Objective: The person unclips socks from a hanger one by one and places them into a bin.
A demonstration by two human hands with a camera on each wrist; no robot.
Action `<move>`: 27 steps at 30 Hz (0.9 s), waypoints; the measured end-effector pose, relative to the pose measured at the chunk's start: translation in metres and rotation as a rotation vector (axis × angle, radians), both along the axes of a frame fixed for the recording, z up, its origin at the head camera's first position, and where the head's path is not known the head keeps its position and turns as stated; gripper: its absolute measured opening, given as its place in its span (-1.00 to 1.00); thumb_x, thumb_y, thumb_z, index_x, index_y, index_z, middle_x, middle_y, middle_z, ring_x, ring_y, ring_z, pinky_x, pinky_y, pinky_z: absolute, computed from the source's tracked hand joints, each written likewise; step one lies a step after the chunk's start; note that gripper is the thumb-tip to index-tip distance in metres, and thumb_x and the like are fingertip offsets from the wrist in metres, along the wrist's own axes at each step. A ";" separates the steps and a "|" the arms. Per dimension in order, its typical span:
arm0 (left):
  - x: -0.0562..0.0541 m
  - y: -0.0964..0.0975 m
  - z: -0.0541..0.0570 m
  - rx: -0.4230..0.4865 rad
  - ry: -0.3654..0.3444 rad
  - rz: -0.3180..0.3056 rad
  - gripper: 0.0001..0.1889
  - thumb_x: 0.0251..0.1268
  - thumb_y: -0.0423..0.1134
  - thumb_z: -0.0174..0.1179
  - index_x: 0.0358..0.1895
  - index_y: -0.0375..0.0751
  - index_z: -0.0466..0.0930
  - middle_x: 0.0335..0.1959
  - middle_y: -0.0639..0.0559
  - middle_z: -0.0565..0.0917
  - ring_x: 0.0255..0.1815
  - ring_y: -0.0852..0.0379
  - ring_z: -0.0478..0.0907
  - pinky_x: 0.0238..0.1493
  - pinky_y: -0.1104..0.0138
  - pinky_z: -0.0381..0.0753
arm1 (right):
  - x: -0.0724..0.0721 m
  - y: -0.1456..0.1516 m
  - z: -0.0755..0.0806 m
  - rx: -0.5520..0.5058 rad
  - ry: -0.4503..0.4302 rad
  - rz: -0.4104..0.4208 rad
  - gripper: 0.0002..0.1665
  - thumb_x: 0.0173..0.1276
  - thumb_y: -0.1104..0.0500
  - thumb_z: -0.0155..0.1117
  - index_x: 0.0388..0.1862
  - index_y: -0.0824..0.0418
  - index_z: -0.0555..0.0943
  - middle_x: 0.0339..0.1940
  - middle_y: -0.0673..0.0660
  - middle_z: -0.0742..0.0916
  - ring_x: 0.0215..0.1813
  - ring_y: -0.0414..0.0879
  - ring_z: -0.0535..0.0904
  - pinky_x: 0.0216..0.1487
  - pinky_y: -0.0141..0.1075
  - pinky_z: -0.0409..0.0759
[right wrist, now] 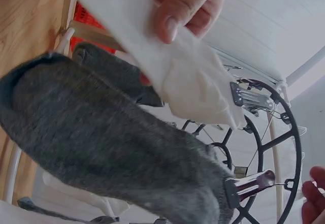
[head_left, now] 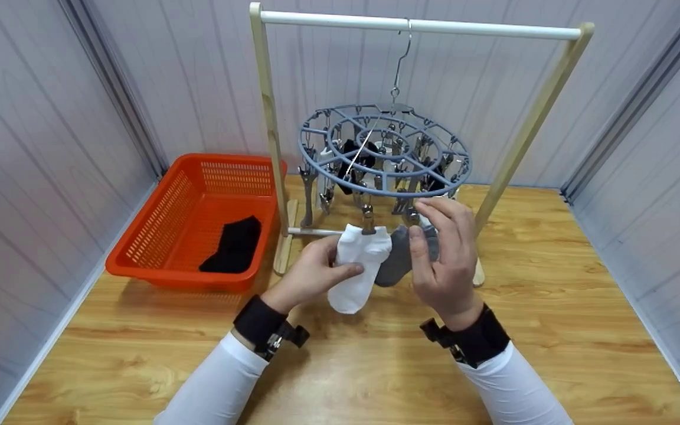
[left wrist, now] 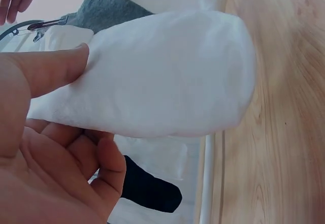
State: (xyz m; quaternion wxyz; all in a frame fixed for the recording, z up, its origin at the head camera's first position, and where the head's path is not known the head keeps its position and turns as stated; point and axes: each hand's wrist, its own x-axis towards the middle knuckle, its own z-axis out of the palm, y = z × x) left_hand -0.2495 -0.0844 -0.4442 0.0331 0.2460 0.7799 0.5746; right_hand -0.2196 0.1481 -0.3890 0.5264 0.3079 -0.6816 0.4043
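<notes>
A white sock (head_left: 353, 292) hangs by its cuff from a metal clip (head_left: 368, 218) at the front of the round grey drying hanger (head_left: 393, 193). My left hand (head_left: 315, 265) pinches this sock, thumb in front and the other fingers behind it, as the left wrist view also shows. Just to the right hangs a grey sock (right wrist: 111, 137), held by another clip (right wrist: 254, 184). My right hand (head_left: 447, 260) is raised beside the hanger's front right edge, its fingers loosely bent and nothing in them; in the head view it overlaps part of the grey sock.
An orange basket (head_left: 180, 273) stands on the left with a black sock (head_left: 234, 245) in it. The hanger hooks onto a white rail (head_left: 493, 29) between wooden posts (head_left: 532, 130). More clips and socks, black and white among them, hang under the ring.
</notes>
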 end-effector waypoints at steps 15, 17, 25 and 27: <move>0.007 0.002 0.004 -0.002 -0.014 -0.062 -0.65 0.52 -0.25 0.49 0.23 -0.35 0.76 0.01 -0.14 0.86 -0.07 0.02 0.80 0.00 0.07 0.83 | -0.004 -0.003 -0.015 0.174 -0.158 -0.063 -0.54 0.53 0.14 0.47 0.28 0.38 0.73 0.20 0.30 0.81 0.25 0.21 0.75 0.40 -0.13 0.64; 0.007 0.003 0.004 -0.006 -0.009 -0.062 -0.65 0.52 -0.23 0.49 0.21 -0.34 0.76 0.00 -0.13 0.86 -0.09 0.03 0.80 -0.01 0.07 0.83 | -0.006 -0.004 -0.017 0.188 -0.184 -0.057 -0.51 0.54 0.13 0.46 0.30 0.40 0.71 0.20 0.31 0.80 0.24 0.23 0.75 0.34 -0.07 0.68; 0.009 0.004 0.002 -0.013 -0.003 -0.059 -0.69 0.53 -0.20 0.50 0.15 -0.32 0.79 -0.08 -0.08 0.86 -0.18 0.10 0.79 -0.13 0.19 0.82 | -0.007 -0.004 -0.023 0.194 -0.447 0.111 -0.30 0.60 0.13 0.43 0.56 0.44 0.49 0.46 0.29 0.70 0.47 0.14 0.64 0.53 -0.02 0.53; 0.009 0.004 0.002 -0.008 0.001 -0.069 -0.70 0.54 -0.19 0.49 0.14 -0.32 0.79 -0.08 -0.08 0.87 -0.17 0.10 0.79 -0.13 0.19 0.81 | -0.006 -0.004 -0.023 0.159 -0.552 0.179 -0.25 0.64 0.15 0.40 0.64 0.44 0.41 0.56 0.28 0.63 0.55 0.12 0.58 0.60 -0.03 0.45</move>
